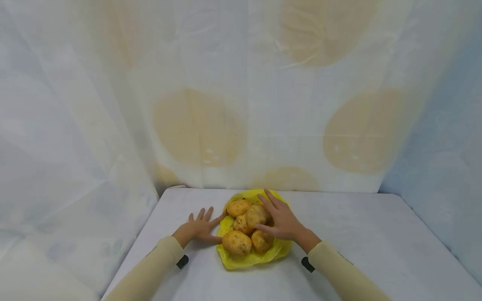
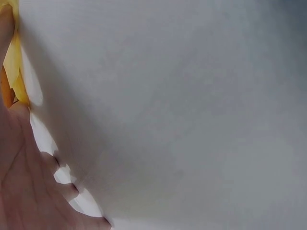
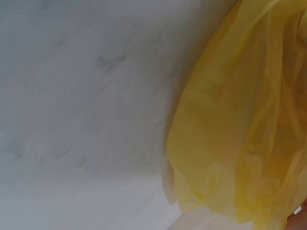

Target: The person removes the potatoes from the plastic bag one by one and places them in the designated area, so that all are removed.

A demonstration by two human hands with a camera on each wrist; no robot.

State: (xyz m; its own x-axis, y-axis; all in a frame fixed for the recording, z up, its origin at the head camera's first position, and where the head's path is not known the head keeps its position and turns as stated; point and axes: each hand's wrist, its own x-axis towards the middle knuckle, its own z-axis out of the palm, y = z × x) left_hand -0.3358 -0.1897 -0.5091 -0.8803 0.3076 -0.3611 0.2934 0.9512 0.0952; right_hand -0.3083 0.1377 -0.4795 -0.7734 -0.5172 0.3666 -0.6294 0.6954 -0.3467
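Several brown potatoes lie heaped on a spread yellow plastic bag (image 1: 241,264) in the head view. My left hand (image 1: 197,230) is at the bag's left edge with its fingers splayed; its thumb tip reaches the front-left potato (image 1: 237,243). Over the bag's right side is my right hand (image 1: 283,220), fingers stretched out, its thumb beside the top potato (image 1: 256,215). That hand partly covers the potatoes beneath it. In the left wrist view, the fingertips of the left hand (image 2: 29,187) meet the table. Crumpled yellow film of the bag (image 3: 216,129) fills the right wrist view's right side.
A white table (image 1: 357,234) carries the bag near its back edge. Behind it hangs a pale curtain (image 1: 263,125) with large tan circles, and further sheeting (image 1: 56,167) stands along the left side. Black bands (image 1: 182,261) show at both wrists.
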